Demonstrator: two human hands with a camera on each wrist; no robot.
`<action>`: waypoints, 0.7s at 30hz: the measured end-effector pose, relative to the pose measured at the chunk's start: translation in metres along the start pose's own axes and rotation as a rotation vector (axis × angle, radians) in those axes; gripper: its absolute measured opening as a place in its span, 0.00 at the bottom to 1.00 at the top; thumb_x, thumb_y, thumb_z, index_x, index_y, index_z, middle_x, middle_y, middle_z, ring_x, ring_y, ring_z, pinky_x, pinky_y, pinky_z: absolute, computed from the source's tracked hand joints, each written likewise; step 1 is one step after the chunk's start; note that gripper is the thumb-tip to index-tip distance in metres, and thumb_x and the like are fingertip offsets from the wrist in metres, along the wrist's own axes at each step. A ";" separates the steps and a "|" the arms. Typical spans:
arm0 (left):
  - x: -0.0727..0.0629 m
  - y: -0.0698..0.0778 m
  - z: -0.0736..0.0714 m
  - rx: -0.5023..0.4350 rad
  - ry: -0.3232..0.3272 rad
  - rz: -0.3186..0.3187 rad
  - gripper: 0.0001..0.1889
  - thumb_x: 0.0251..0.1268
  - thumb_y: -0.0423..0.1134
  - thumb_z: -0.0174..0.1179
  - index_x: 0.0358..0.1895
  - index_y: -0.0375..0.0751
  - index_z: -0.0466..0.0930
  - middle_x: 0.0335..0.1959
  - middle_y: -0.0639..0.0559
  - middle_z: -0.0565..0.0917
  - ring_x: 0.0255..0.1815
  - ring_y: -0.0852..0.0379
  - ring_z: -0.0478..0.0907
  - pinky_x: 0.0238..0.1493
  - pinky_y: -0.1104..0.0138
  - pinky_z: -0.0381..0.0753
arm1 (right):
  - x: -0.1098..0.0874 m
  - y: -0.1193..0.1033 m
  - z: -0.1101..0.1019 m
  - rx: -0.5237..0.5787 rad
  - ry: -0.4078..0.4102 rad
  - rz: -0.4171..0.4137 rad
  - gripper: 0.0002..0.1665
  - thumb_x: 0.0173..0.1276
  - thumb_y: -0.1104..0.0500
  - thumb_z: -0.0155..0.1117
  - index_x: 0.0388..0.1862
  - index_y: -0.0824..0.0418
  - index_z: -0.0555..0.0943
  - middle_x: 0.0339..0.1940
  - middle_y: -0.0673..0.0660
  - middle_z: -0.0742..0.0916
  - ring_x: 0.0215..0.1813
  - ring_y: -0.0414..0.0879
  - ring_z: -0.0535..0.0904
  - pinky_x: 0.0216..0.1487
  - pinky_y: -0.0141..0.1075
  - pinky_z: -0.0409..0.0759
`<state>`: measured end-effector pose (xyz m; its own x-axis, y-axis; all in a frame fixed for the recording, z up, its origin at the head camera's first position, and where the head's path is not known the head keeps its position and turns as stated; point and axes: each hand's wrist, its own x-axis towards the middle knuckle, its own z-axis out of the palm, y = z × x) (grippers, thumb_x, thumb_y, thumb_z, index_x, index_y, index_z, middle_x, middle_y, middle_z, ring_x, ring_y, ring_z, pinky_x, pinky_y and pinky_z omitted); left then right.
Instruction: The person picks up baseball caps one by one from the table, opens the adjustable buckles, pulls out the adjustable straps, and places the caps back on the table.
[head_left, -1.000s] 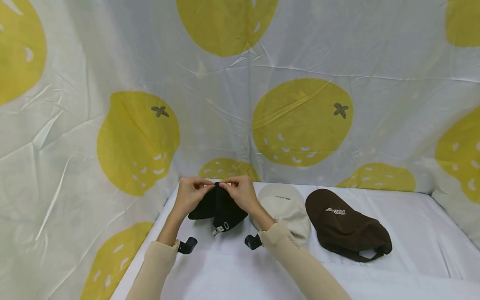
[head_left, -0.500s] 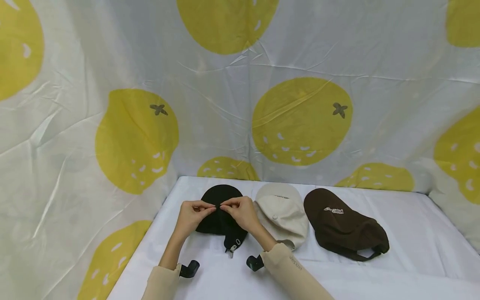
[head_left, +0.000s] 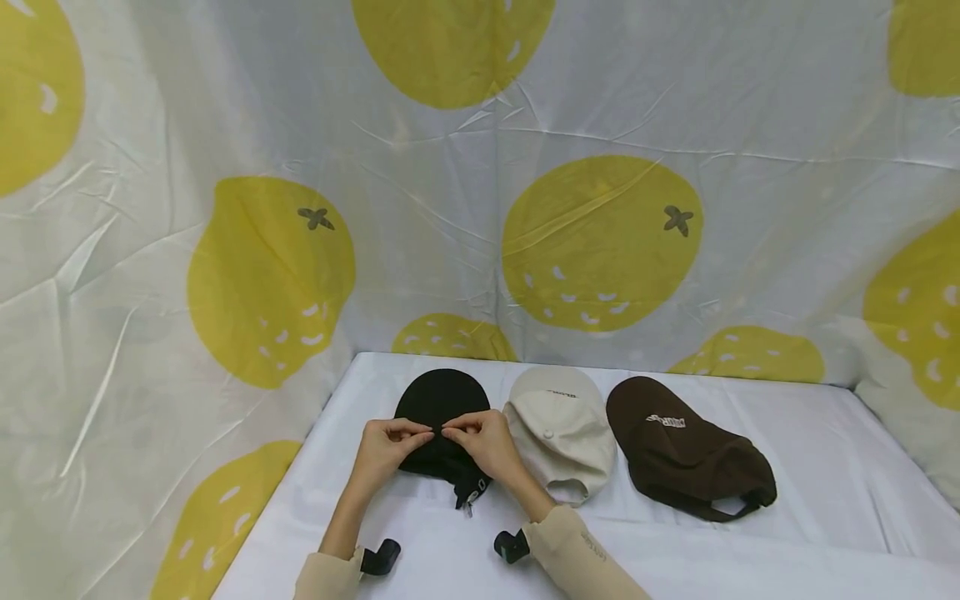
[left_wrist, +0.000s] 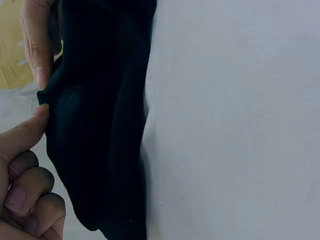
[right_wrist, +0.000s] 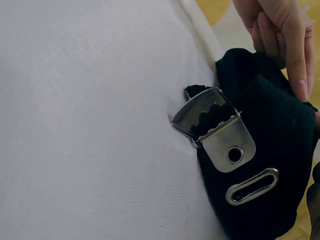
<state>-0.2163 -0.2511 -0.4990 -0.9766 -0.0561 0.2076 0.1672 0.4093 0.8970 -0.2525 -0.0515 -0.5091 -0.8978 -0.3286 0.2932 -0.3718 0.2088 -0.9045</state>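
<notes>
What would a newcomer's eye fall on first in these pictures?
Large yellow fruit prints on the white fabric backdrop dominate the head view. On the white cloth-covered table below, the left hand and right hand pinch a black fabric cap, left of a cream fabric cap and dark brown fabric cap. In the right wrist view, that cap's silver metal clasp gleams on the black fabric.

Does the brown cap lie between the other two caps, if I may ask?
No, the cream cap lies between the black cap and the brown cap.
</notes>
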 end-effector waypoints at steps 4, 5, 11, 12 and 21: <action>-0.002 0.013 -0.005 -0.014 0.001 0.049 0.02 0.61 0.31 0.74 0.35 0.36 0.93 0.25 0.32 0.84 0.22 0.64 0.67 0.26 0.74 0.67 | -0.005 -0.007 -0.003 0.019 0.021 -0.021 0.09 0.68 0.60 0.74 0.43 0.64 0.92 0.11 0.46 0.68 0.14 0.32 0.57 0.19 0.25 0.56; -0.003 0.017 -0.006 -0.018 0.003 0.068 0.02 0.60 0.32 0.74 0.35 0.37 0.93 0.23 0.35 0.83 0.22 0.65 0.67 0.25 0.74 0.67 | -0.007 -0.010 -0.004 0.026 0.023 -0.027 0.10 0.69 0.60 0.73 0.44 0.65 0.92 0.11 0.46 0.67 0.14 0.32 0.56 0.19 0.25 0.56; -0.005 0.040 -0.006 -0.048 -0.015 0.172 0.03 0.60 0.34 0.75 0.35 0.41 0.93 0.18 0.50 0.80 0.21 0.66 0.65 0.24 0.73 0.67 | -0.025 -0.033 -0.025 0.045 -0.002 -0.057 0.11 0.70 0.59 0.72 0.47 0.63 0.91 0.12 0.46 0.66 0.15 0.31 0.55 0.19 0.25 0.55; -0.006 0.044 -0.004 -0.050 -0.028 0.182 0.02 0.61 0.35 0.74 0.36 0.41 0.93 0.19 0.51 0.81 0.22 0.66 0.65 0.25 0.73 0.67 | -0.029 -0.037 -0.031 0.046 -0.009 -0.062 0.11 0.70 0.58 0.72 0.47 0.62 0.91 0.12 0.46 0.66 0.15 0.31 0.55 0.19 0.25 0.55; -0.012 0.082 0.010 -0.056 -0.113 0.262 0.03 0.62 0.36 0.74 0.37 0.44 0.93 0.24 0.51 0.86 0.24 0.65 0.67 0.28 0.73 0.71 | -0.064 -0.055 -0.101 0.049 0.003 -0.077 0.10 0.68 0.60 0.74 0.47 0.60 0.92 0.13 0.45 0.64 0.17 0.30 0.55 0.20 0.25 0.54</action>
<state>-0.1920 -0.2074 -0.4322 -0.9076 0.1483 0.3928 0.4197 0.3454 0.8394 -0.1981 0.0508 -0.4472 -0.8680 -0.3389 0.3630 -0.4275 0.1381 -0.8934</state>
